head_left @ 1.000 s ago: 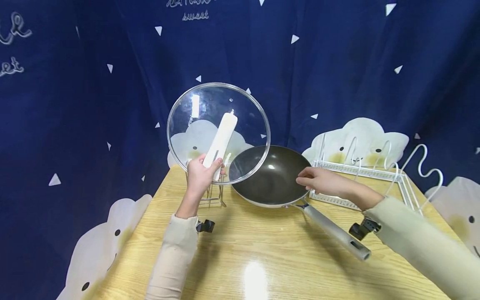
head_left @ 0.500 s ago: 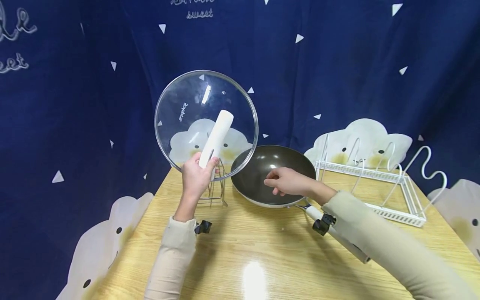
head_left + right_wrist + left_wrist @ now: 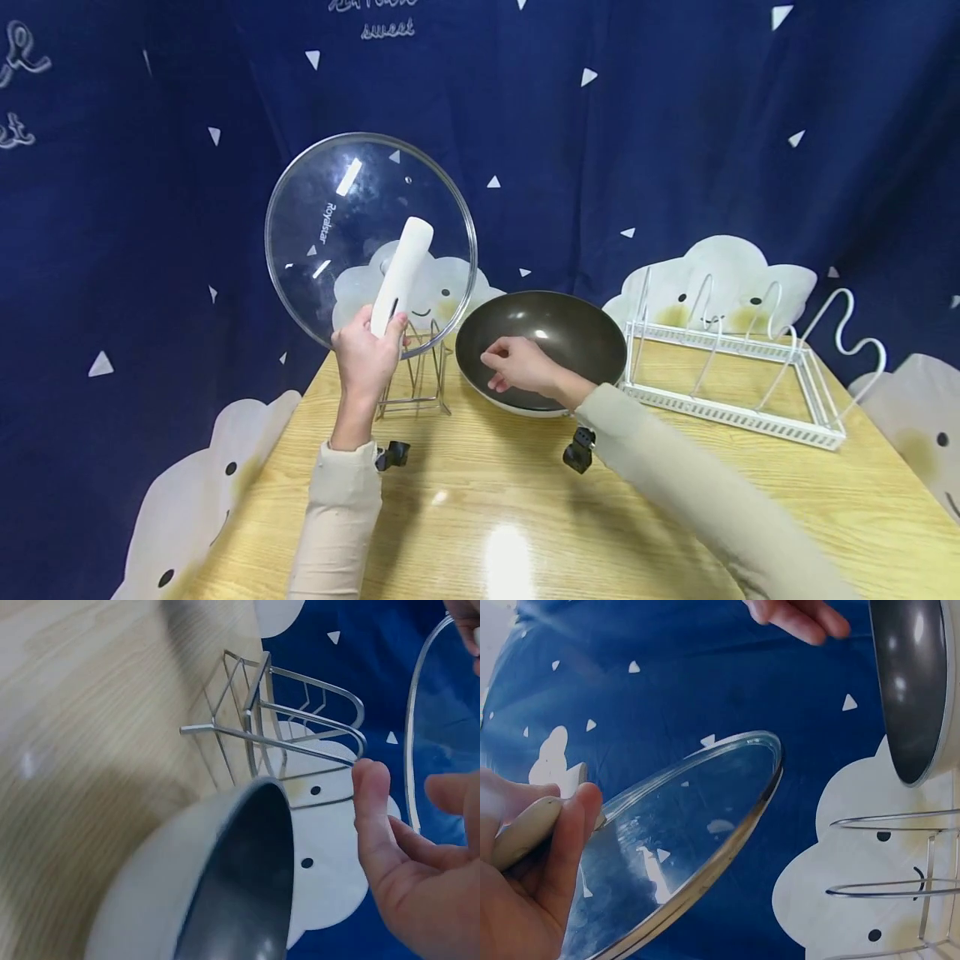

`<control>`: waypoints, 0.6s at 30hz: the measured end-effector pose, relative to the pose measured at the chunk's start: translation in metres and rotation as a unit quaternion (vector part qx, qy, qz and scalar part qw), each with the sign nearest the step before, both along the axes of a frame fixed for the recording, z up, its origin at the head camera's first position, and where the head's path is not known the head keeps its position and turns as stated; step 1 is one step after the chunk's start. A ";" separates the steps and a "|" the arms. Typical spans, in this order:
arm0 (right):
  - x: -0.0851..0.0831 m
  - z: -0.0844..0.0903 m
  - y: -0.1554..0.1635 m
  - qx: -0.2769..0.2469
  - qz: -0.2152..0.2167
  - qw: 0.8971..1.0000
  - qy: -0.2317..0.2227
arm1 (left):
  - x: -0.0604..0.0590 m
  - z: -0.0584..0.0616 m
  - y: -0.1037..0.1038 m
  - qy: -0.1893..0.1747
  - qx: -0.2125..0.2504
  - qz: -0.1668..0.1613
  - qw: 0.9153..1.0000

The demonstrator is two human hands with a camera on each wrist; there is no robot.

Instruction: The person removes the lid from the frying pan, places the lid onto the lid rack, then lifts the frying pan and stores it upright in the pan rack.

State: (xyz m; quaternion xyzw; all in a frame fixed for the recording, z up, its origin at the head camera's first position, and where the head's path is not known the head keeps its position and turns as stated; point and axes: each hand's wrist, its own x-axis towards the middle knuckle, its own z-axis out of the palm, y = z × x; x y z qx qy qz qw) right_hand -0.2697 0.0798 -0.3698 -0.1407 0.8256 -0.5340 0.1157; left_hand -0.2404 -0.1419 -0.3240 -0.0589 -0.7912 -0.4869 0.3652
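Observation:
In the head view my left hand [image 3: 366, 358] grips the white handle [image 3: 405, 262] of a round glass lid [image 3: 352, 242]. The lid is raised and tilted up, its see-through face toward me. Below its right edge sits a wok [image 3: 555, 321], dark inside and pale outside, on the table. My right hand [image 3: 525, 367] hovers over the wok with fingers loosely bent, holding nothing. The right wrist view shows those fingertips overlapping the top of a small metal wire rack [image 3: 259, 738]. The sleeve hides the wok's handle.
At the right of the wooden table [image 3: 465, 517] stands a white rack [image 3: 735, 423] with tall wavy wire dividers. The small wire rack is left of the wok, partly behind the lid and left hand. A navy curtain [image 3: 675, 125] hangs behind.
My left hand has carried the lid left and slightly up, away from the wok. My right hand has moved left from the wok's right rim to over its left half.

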 end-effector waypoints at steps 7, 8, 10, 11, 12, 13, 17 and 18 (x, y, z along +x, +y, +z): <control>-0.015 -0.013 -0.024 -0.052 -0.026 0.998 -0.011 | 0.001 0.001 -0.008 0.006 -0.022 0.035 0.999; -0.016 -0.014 -0.027 -0.055 -0.027 0.998 -0.010 | 0.000 0.002 -0.009 0.007 -0.023 0.039 0.999; -0.019 -0.014 -0.033 -0.058 -0.029 0.998 -0.006 | 0.000 0.002 -0.011 0.007 -0.022 0.046 0.999; -0.021 -0.015 -0.036 -0.064 -0.032 0.997 -0.004 | 0.000 0.003 -0.011 0.007 -0.021 0.050 0.998; -0.023 -0.017 -0.039 -0.067 -0.035 0.997 -0.003 | 0.000 0.003 -0.012 0.005 -0.023 0.057 0.998; -0.024 -0.018 -0.042 -0.068 -0.036 0.997 -0.002 | 0.000 0.002 -0.012 0.004 -0.023 0.062 0.998; -0.031 -0.024 -0.055 -0.079 -0.038 0.996 -0.003 | 0.000 0.000 -0.015 0.010 -0.036 0.093 0.995; -0.033 -0.025 -0.057 -0.079 -0.035 0.996 -0.004 | 0.000 -0.001 -0.015 0.012 -0.039 0.101 0.994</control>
